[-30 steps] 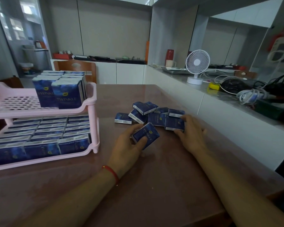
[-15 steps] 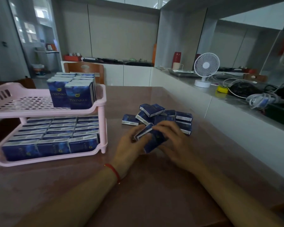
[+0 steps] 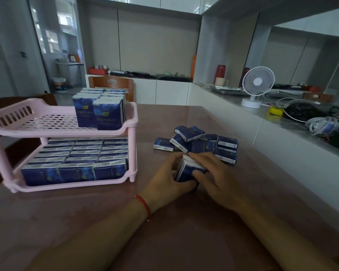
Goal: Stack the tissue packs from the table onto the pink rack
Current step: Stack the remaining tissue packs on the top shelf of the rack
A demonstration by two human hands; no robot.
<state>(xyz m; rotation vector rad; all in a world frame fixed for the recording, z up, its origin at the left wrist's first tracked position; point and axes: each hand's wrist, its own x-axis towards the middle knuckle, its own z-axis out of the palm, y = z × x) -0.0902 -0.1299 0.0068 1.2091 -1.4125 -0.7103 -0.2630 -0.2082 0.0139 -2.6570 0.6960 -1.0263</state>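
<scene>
A pile of several dark blue tissue packs (image 3: 196, 140) lies on the brown table (image 3: 164, 222), right of the pink two-tier rack (image 3: 12, 128). Both of my hands hold a small bundle of tissue packs (image 3: 186, 169) upright on the table just in front of the pile. My left hand (image 3: 168, 178) grips its left side with the thumb underneath. My right hand (image 3: 213, 173) curls over its top and right side. The rack's lower tier is full of packs (image 3: 76, 163). Several packs (image 3: 100, 108) stand at the right end of its upper tier.
A wooden chair (image 3: 112, 85) stands behind the table's far edge. To the right runs a white counter (image 3: 243, 122) with a white desk fan (image 3: 256, 85), tangled cables (image 3: 321, 122) and a red cup (image 3: 221, 71). Another chair back (image 3: 20, 100) shows behind the rack.
My right hand left the pile and came over the pack in my left hand. Both hands now press the packs together, turned upright. The camera view shifted, moving the rack rightward in frame.
</scene>
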